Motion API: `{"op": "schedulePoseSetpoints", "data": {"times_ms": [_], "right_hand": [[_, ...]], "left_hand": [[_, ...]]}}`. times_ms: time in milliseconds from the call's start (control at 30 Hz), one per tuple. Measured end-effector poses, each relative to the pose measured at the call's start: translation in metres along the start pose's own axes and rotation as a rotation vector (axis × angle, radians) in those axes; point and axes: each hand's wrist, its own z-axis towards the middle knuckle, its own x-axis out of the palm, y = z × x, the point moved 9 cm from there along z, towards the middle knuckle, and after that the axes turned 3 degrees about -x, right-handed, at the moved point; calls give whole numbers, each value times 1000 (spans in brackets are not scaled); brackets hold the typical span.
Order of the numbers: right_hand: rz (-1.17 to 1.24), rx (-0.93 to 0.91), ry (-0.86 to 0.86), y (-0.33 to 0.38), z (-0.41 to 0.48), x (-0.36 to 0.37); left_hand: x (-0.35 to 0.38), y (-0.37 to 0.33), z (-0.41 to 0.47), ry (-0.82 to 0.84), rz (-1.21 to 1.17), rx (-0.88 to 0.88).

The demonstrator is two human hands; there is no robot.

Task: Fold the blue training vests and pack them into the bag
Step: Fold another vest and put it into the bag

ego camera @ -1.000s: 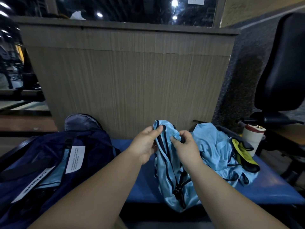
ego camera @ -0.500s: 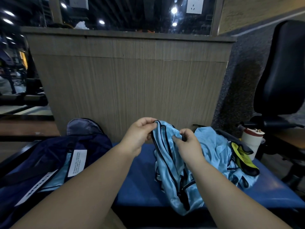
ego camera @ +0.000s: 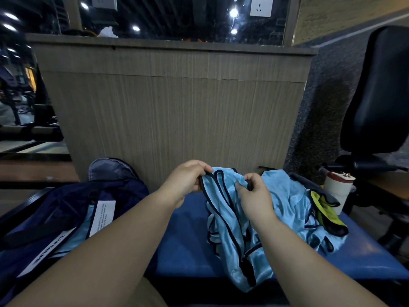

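Pinching the blue vest (ego camera: 230, 229) top, left hand (ego camera: 183, 181) and right hand (ego camera: 254, 196) have spread apart.

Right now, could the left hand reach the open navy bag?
Probably yes. The navy bag lies open just to the left of the left hand, and nothing stands between them. But that hand, like the right hand, pinches the blue vest, so it is occupied.
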Motion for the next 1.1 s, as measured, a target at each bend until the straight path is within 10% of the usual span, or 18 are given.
{"op": "schedulePoseSetpoints", "data": {"times_ms": [1100], "right_hand": [[-110,-1,92,25,15,9]], "left_hand": [[1,-8,9,-86,138,-5]]}}
